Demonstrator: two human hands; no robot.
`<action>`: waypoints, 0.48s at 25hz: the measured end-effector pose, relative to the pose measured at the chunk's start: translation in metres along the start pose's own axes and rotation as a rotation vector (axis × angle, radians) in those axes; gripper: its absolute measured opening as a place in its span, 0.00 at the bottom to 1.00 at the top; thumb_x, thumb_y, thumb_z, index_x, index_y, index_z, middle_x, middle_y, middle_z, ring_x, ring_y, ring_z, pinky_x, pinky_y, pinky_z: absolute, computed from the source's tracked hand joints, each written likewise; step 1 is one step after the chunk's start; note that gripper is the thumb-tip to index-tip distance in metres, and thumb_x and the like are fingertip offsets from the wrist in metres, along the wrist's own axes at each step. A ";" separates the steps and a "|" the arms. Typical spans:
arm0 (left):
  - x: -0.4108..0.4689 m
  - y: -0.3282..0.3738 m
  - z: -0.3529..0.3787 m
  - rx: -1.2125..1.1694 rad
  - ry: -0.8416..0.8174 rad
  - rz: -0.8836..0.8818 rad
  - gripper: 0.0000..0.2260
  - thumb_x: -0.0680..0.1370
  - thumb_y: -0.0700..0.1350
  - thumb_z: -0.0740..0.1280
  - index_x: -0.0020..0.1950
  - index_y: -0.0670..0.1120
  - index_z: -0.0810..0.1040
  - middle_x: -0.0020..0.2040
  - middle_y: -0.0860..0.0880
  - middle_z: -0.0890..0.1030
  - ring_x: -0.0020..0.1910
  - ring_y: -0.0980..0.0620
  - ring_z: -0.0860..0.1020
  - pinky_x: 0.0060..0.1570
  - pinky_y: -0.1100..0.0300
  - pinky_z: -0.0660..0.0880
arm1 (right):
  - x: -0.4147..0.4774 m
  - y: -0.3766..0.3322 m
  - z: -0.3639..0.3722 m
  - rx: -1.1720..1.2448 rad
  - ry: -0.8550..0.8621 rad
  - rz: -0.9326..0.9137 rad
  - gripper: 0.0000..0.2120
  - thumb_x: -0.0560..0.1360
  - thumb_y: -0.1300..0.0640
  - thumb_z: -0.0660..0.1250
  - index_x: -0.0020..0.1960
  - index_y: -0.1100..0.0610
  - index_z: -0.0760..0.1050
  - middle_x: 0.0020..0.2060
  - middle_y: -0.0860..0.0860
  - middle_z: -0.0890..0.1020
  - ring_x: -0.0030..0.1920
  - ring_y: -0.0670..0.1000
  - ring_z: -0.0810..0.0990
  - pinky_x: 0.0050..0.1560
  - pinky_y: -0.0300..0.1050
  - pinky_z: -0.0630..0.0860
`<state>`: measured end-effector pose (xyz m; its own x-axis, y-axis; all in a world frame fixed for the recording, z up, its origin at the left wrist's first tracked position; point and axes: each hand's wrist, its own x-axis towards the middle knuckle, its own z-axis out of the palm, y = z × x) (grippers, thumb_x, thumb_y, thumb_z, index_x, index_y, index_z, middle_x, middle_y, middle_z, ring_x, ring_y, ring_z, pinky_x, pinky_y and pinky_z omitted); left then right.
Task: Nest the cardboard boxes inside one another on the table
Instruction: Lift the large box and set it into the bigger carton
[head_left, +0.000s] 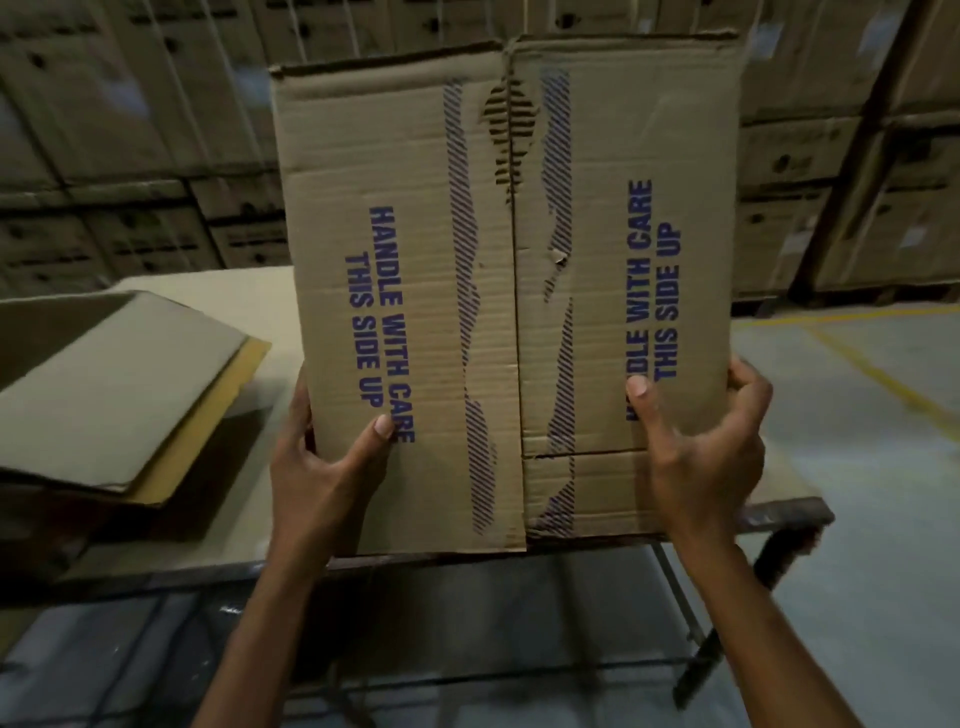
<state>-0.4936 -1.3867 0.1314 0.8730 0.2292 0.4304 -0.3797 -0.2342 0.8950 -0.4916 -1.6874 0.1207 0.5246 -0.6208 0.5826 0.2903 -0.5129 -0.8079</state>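
The fingers (748, 382) of our right hand (701, 457) curl round the right edge of the tall brown corrugated cardboard box (493, 286) with blue "HANDLE WITH CARE" print, and the thumb presses on its front face. Our left hand (322, 467) grasps the left edge in the same way, low down, with the thumb on the print. So both hands are grasping the box.

The box stands upright in front of us, over the near edge of the pale flat table (218, 291). We cannot tell if its lower edge touches the table. The face toward us is two closed flaps that meet at a middle seam, and the paper is torn there.

To the left on the table lies a second brown cardboard box (114, 384), which seems open, a little apart from ours. We judge it is the one that receives.

To do this step well, we should carry the box by its side edges, not by the torn seam. We turn it so the corners match the opening, and we lower it slowly so that no loose flap catches.
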 end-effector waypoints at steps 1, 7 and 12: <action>0.000 0.002 -0.018 -0.007 0.031 0.007 0.37 0.68 0.61 0.76 0.74 0.54 0.70 0.60 0.60 0.82 0.59 0.59 0.83 0.45 0.63 0.83 | -0.005 -0.013 0.011 0.020 -0.020 -0.023 0.35 0.72 0.36 0.74 0.70 0.51 0.65 0.57 0.39 0.78 0.51 0.43 0.79 0.50 0.52 0.81; 0.030 0.021 -0.150 0.037 0.091 0.151 0.42 0.65 0.57 0.80 0.76 0.56 0.66 0.64 0.54 0.81 0.62 0.53 0.82 0.55 0.53 0.83 | -0.039 -0.113 0.094 0.200 -0.117 -0.174 0.37 0.73 0.38 0.73 0.74 0.52 0.64 0.60 0.41 0.78 0.55 0.44 0.79 0.53 0.45 0.79; 0.086 0.037 -0.265 0.060 0.161 0.280 0.42 0.68 0.54 0.82 0.77 0.55 0.65 0.62 0.57 0.82 0.61 0.57 0.82 0.55 0.61 0.82 | -0.072 -0.207 0.175 0.355 -0.130 -0.248 0.36 0.75 0.42 0.75 0.75 0.55 0.65 0.61 0.38 0.76 0.56 0.33 0.78 0.53 0.29 0.75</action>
<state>-0.5135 -1.1250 0.2333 0.6756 0.2935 0.6763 -0.5755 -0.3635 0.7326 -0.4488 -1.4328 0.2305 0.4942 -0.4130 0.7650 0.6646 -0.3878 -0.6387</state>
